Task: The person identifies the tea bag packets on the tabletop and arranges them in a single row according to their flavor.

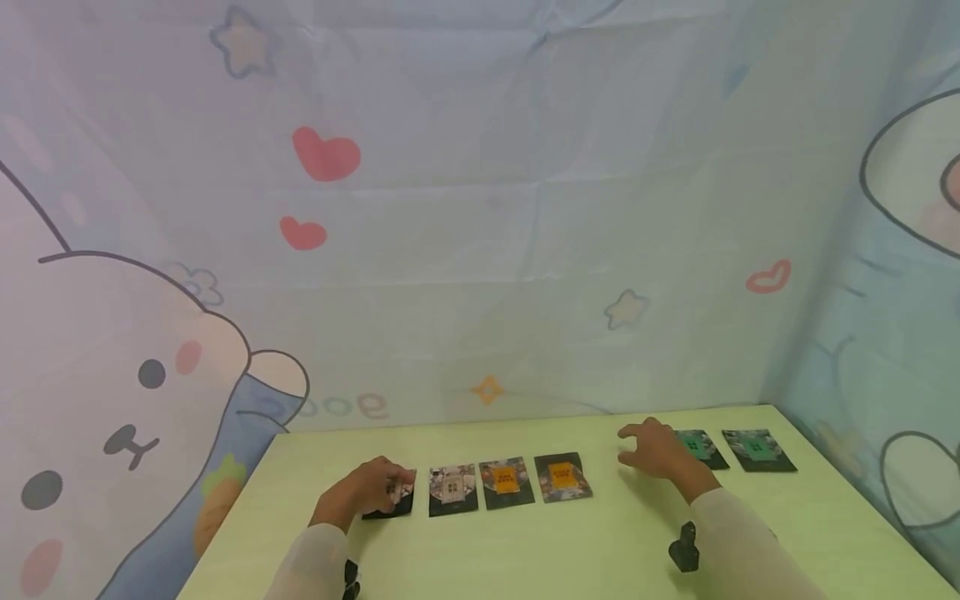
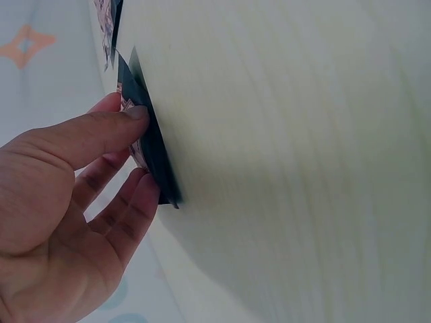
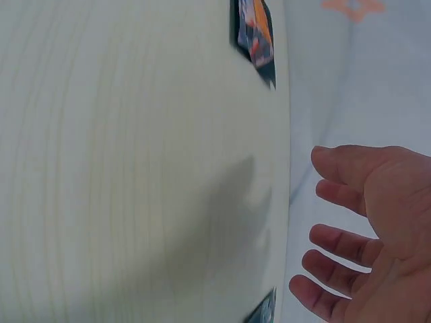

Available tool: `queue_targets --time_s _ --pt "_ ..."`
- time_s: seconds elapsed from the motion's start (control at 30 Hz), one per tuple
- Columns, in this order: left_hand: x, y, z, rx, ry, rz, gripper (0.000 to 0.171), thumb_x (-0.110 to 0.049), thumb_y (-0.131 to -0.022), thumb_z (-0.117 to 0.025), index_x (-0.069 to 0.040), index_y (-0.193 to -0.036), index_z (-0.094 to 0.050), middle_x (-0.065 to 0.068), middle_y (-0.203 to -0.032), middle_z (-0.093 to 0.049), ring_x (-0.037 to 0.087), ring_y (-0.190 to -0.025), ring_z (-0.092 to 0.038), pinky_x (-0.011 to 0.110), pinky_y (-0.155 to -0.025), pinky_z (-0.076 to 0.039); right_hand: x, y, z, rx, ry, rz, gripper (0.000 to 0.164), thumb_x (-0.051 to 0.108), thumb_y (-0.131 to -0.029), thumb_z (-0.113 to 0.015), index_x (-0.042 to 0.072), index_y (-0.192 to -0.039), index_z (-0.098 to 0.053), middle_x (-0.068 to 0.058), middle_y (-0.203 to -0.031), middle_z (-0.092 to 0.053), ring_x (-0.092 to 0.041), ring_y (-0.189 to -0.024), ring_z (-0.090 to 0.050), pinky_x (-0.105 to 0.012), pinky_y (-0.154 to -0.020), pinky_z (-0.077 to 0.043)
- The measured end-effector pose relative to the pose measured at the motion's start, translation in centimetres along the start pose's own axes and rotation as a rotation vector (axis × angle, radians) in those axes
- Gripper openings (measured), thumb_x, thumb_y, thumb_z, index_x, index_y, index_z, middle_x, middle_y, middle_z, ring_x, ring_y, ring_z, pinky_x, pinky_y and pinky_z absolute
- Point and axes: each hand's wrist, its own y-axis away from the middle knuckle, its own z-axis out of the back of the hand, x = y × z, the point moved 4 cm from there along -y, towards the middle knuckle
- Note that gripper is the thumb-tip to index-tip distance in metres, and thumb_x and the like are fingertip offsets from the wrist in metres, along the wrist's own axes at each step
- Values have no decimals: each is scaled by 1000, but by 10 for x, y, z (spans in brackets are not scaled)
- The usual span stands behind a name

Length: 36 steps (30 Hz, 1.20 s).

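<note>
A flat dark packet with a pale pink printed front (image 1: 406, 500) lies at the left end of a row on the table. My left hand (image 1: 371, 486) holds it, thumb and fingers at its edges; the left wrist view shows the hand (image 2: 87, 182) on the packet (image 2: 156, 161) from the side. My right hand (image 1: 651, 450) hovers over the table with nothing in it, its fingers apart and loosely bent, as in the right wrist view (image 3: 377, 235). Just right of it lies a green-fronted packet (image 1: 701, 448), partly covered by that hand.
Along the row lie another pale-fronted packet (image 1: 453, 490) and two orange-fronted packets, one left (image 1: 506, 482) and one right (image 1: 563, 477). A second green-fronted packet (image 1: 758, 450) is near the right edge of the pale table (image 1: 510, 558). Behind hangs a printed cloth (image 1: 450, 317).
</note>
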Motion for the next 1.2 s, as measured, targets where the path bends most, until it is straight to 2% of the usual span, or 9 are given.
queue_targets --time_s 0.13,0.27,0.5,0.6,0.73,0.83,1.0,1.03,1.2 --pt "0 -1 -1 -3 2 -7 50 2 -84 -78 -25 -127 -73 8 -133 -59 34 -123 -59 48 -92 -51 -19 1 7 7 4 1 44 22 -92 -71 -1 -129 -65 -31 -118 -58 -47 -101 -58 -62 -85 -48" --pt "2 -2 -1 -7 2 -9 50 2 -84 -79 -25 -126 -73 8 -133 -59 35 -123 -59 49 -92 -51 -39 3 13 9 32 9 42 21 -94 -69 -1 -129 -65 -29 -114 -60 -43 -96 -59 -61 -84 -48" --pt "3 -4 -3 -3 -7 -6 51 0 -84 -79 -26 -127 -72 8 -134 -59 36 -125 -58 51 -94 -51 -67 6 24 -22 108 17 37 16 -95 -66 -2 -127 -66 -30 -116 -63 -54 -109 -56 -67 -89 -45" --pt "2 -3 -3 -1 -5 -2 52 0 -84 -79 -25 -129 -72 8 -134 -59 37 -125 -58 51 -94 -51 -77 7 24 -30 115 19 36 16 -95 -67 -2 -126 -67 -32 -114 -63 -55 -107 -56 -68 -89 -45" --pt "-1 -1 -1 2 1 3 51 1 -85 -79 -23 -130 -71 8 -134 -59 37 -126 -58 50 -93 -51 -92 7 18 6 117 6 39 19 -96 -66 -2 -128 -66 -35 -118 -61 -55 -110 -55 -68 -89 -45" --pt "-1 -1 1 4 -1 2 49 1 -85 -78 -24 -127 -72 8 -134 -58 37 -126 -57 50 -93 -51 -102 7 12 49 83 -20 45 17 -94 -66 -3 -134 -62 -39 -121 -56 -52 -101 -57 -63 -81 -48" --pt "1 -3 -2 10 12 1 48 2 -85 -78 -25 -124 -73 8 -134 -58 36 -125 -57 48 -91 -51 -108 7 6 79 35 -56 54 15 -91 -66 -3 -141 -56 -41 -124 -51 -46 -91 -59 -60 -76 -48" --pt "2 -3 -2 10 14 3 48 2 -85 -78 -25 -124 -73 8 -134 -58 36 -125 -57 48 -91 -51 -107 7 7 81 39 -58 54 15 -91 -67 -2 -141 -56 -41 -124 -51 -48 -96 -59 -62 -79 -48" --pt "3 -4 -2 2 23 15 50 2 -85 -78 -26 -125 -73 7 -134 -58 36 -125 -57 47 -90 -50 -102 7 9 95 33 -72 54 14 -92 -66 -3 -142 -55 -40 -125 -50 -44 -95 -60 -61 -80 -49"
